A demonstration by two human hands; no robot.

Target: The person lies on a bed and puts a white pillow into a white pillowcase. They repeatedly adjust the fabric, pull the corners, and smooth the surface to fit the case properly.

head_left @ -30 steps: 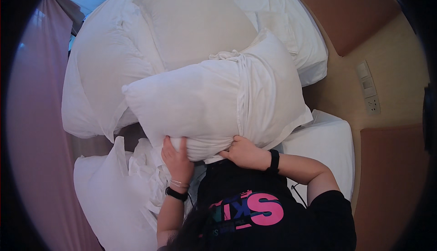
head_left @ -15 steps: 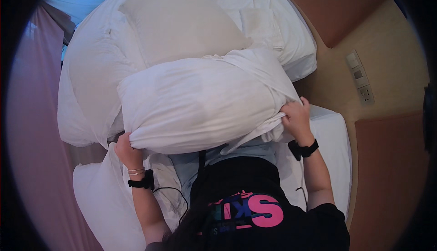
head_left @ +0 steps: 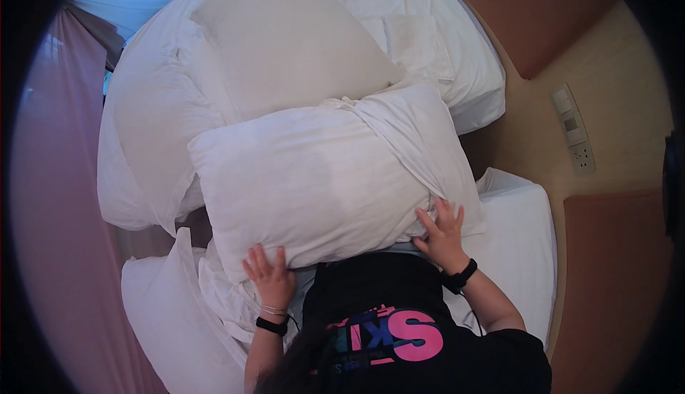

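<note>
A white pillow lies across in front of my body, its cover wrinkled and folded over toward the right end. My left hand rests on the pillow's near edge at the left, fingers spread. On the near right part, my right hand touches the folded cloth with its fingers apart. Neither hand grips the pillow. Black bands sit on both wrists, and thin bracelets on the left one.
Beyond it, a larger pale pillow leans on a white-covered bed. White bedding lies at the near left, beside a pink curtain. A wall with brown panels and a socket strip stands right.
Both hands have let go of the pillow's corners and now lie spread on it. My left hand has moved right and nearer; the pillow's near edge has come down toward my body.
</note>
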